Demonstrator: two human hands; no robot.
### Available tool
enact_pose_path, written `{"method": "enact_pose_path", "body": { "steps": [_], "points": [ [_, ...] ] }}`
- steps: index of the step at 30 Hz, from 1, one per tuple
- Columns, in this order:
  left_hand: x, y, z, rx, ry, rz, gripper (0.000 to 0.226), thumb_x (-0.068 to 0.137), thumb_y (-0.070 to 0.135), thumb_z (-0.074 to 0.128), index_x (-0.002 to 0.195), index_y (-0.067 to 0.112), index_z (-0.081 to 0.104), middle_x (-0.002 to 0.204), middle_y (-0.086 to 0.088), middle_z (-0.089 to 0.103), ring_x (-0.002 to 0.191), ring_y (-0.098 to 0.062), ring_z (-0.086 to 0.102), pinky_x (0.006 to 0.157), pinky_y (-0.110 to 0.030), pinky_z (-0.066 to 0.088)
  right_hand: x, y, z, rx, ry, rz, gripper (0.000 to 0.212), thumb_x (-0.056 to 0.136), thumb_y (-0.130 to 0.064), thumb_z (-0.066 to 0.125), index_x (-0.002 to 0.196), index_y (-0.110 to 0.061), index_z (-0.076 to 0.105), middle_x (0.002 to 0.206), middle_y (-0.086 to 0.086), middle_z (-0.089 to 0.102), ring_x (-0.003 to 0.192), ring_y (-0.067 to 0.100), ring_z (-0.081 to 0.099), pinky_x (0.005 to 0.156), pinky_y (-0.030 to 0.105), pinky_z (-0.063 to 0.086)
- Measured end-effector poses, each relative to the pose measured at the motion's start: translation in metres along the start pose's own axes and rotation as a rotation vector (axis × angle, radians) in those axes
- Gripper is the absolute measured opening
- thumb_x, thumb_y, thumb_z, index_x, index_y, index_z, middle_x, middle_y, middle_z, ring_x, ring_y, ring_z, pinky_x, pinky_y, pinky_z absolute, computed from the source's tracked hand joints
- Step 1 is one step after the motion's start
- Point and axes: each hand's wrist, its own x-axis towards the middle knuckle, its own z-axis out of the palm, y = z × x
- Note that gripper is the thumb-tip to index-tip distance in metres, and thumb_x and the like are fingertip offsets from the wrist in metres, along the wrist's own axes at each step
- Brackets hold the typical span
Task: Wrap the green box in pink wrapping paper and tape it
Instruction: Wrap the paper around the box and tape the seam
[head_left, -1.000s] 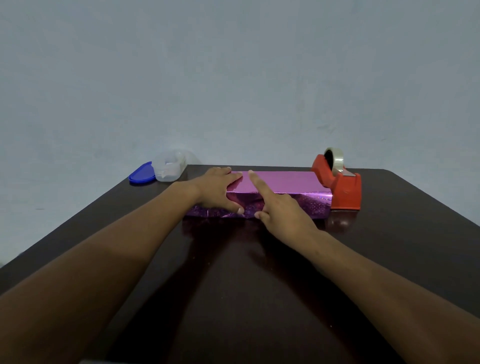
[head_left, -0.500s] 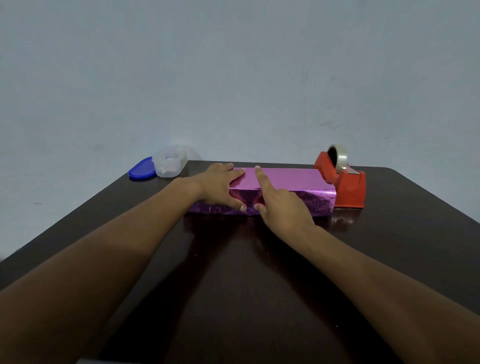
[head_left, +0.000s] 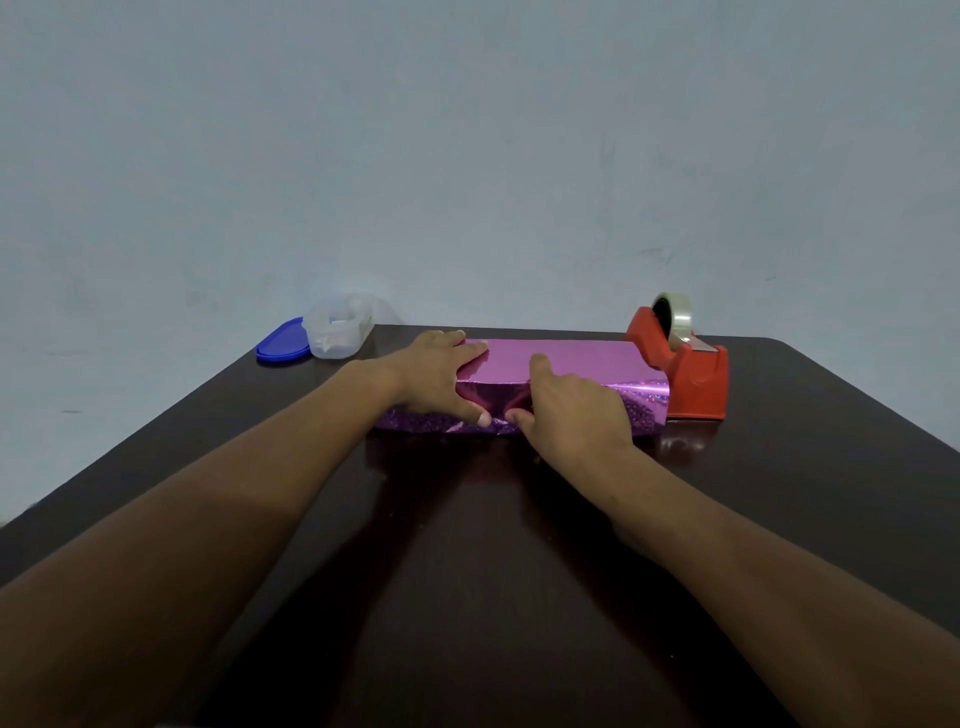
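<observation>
Head view: the box (head_left: 561, 364), fully covered in glossy pink wrapping paper (head_left: 636, 402) with a glittery front face, is seen lying flat on the dark table (head_left: 467, 571), long axis left to right. It is pressed by the left hand (head_left: 436, 376) and right hand (head_left: 569, 410), fingers spread flat, thumbs nearly touching. A red tape dispenser (head_left: 685, 371) is noted just right of the right hand; a translucent container (head_left: 337, 327) and blue lid (head_left: 280, 343) beyond the left.

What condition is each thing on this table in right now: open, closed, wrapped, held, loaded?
Pink wrapping paper: folded around the box, no green showing.
Left hand: pressing flat on the paper's top and front.
Right hand: pressing down on the front fold.
Tape dispenser: upright, tape roll loaded, untouched.
Clear container: open, lid off.
Blue lid: lying flat beside the container.
</observation>
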Motion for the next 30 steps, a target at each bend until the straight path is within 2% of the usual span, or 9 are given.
{"method": "enact_pose_path", "body": {
  "steps": [3, 7, 11, 14, 17, 20, 24, 27, 30],
  "points": [
    [0.000, 0.000, 0.000, -0.001, 0.000, 0.002, 0.116, 0.077, 0.073, 0.069, 0.163, 0.028, 0.006, 0.170, -0.007, 0.003, 0.156, -0.028, -0.001, 0.126, -0.045, 0.010, -0.001, 0.011, -0.002, -0.009, -0.011, 0.018, 0.059, 0.093, -0.059, 0.057, 0.127, -0.015, 0.040, 0.095, 0.007, 0.068, 0.087, 0.030, 0.066, 0.065, 0.036, 0.046],
    [-0.001, 0.000, -0.002, 0.000, -0.015, 0.004, 0.115, 0.078, 0.072, 0.069, 0.163, 0.029, 0.005, 0.170, -0.006, 0.002, 0.156, -0.027, -0.001, 0.125, -0.046, 0.011, -0.006, 0.024, -0.008, -0.072, 0.025, -0.019, 0.056, 0.092, -0.061, 0.058, 0.121, -0.017, 0.041, 0.092, 0.005, 0.069, 0.085, 0.030, 0.066, 0.061, 0.033, 0.040],
    [-0.003, -0.001, -0.006, 0.031, -0.033, 0.010, 0.117, 0.076, 0.076, 0.067, 0.163, 0.030, 0.004, 0.171, -0.004, 0.002, 0.156, -0.027, 0.001, 0.126, -0.049, 0.013, -0.011, 0.034, -0.015, -0.110, 0.031, -0.060, 0.054, 0.093, -0.054, 0.062, 0.127, -0.017, 0.041, 0.092, 0.005, 0.070, 0.084, 0.028, 0.068, 0.060, 0.032, 0.039],
    [-0.002, -0.003, -0.012, 0.122, -0.061, 0.002, 0.124, 0.066, 0.093, 0.056, 0.162, 0.035, 0.003, 0.171, -0.001, 0.002, 0.157, -0.027, 0.002, 0.123, -0.057, 0.014, -0.014, 0.039, -0.020, -0.098, 0.042, -0.091, 0.055, 0.093, -0.051, 0.062, 0.132, -0.019, 0.041, 0.095, 0.004, 0.071, 0.086, 0.027, 0.068, 0.061, 0.031, 0.037],
    [-0.001, -0.001, -0.020, 0.114, -0.023, 0.004, 0.133, 0.051, 0.107, 0.035, 0.161, 0.039, 0.002, 0.171, -0.002, -0.003, 0.157, -0.028, -0.003, 0.123, -0.059, 0.006, -0.010, 0.049, -0.026, -0.019, 0.119, -0.060, 0.056, 0.092, -0.058, 0.058, 0.133, -0.023, 0.045, 0.093, 0.004, 0.071, 0.088, 0.027, 0.068, 0.064, 0.033, 0.045],
    [0.003, 0.013, -0.031, 0.074, 0.068, 0.024, 0.112, 0.069, 0.100, 0.030, 0.161, 0.040, 0.011, 0.171, -0.004, 0.002, 0.157, -0.025, 0.000, 0.124, -0.058, 0.004, -0.002, 0.067, -0.035, 0.134, 0.175, 0.039, 0.046, 0.093, -0.053, 0.057, 0.130, -0.025, 0.054, 0.095, 0.002, 0.071, 0.089, 0.025, 0.068, 0.069, 0.033, 0.049],
    [0.023, 0.049, -0.048, 0.045, 0.118, 0.062, 0.094, 0.083, 0.089, 0.028, 0.161, 0.037, 0.019, 0.170, -0.003, 0.012, 0.156, -0.024, 0.007, 0.123, -0.055, 0.008, 0.014, 0.106, -0.045, 0.366, 0.262, 0.282, 0.038, 0.093, -0.058, 0.054, 0.112, -0.027, 0.065, 0.099, -0.004, 0.069, 0.091, 0.020, 0.063, 0.073, 0.031, 0.042],
    [0.050, 0.086, -0.055, 0.071, 0.133, 0.115, 0.092, 0.086, 0.085, 0.032, 0.161, 0.034, 0.019, 0.170, -0.004, 0.013, 0.156, -0.024, 0.009, 0.123, -0.054, 0.009, 0.028, 0.146, -0.039, 0.326, 0.315, 0.405, 0.035, 0.096, -0.047, 0.052, 0.112, -0.019, 0.067, 0.109, 0.008, 0.066, 0.108, 0.031, 0.057, 0.083, 0.039, 0.046],
    [0.081, 0.125, -0.053, 0.095, 0.122, 0.186, 0.099, 0.084, 0.085, 0.040, 0.163, 0.031, 0.014, 0.171, -0.005, 0.010, 0.156, -0.025, 0.008, 0.124, -0.054, 0.010, 0.040, 0.176, -0.022, 0.377, 0.202, 0.580, 0.038, 0.098, -0.040, 0.048, 0.116, -0.010, 0.064, 0.120, 0.020, 0.059, 0.117, 0.041, 0.052, 0.094, 0.046, 0.046]
  ]
}}
